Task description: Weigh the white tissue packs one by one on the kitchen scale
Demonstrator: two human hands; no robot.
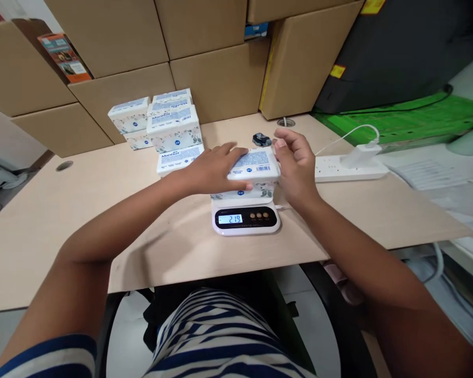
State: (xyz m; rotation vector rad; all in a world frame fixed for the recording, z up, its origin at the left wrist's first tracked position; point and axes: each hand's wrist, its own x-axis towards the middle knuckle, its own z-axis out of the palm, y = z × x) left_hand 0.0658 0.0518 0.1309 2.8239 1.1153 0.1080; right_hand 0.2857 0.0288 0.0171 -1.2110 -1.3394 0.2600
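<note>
A white tissue pack (pixel 254 158) with blue print and a flower pattern sits on a small white kitchen scale (pixel 246 232), whose lit display reads about 219. My left hand (pixel 218 167) grips the pack from the left, with its thumb along the front and its fingers over the top. At the pack's right end is my right hand (pixel 297 165), its fingers curled in towards the thumb close to the corner. What lies between those fingertips, if anything, is hidden. Just behind the pack lies a small dark patterned object (pixel 261 139).
Several more tissue packs (pixel 173 128) are stacked at the back left. A white power strip (pixel 350 168) with a plugged-in cable lies to the right. Cardboard boxes (pixel 216 79) wall off the wooden table's (pixel 181 226) back edge. A black case (pixel 394 58) stands beyond, by a green surface (pixel 410 121).
</note>
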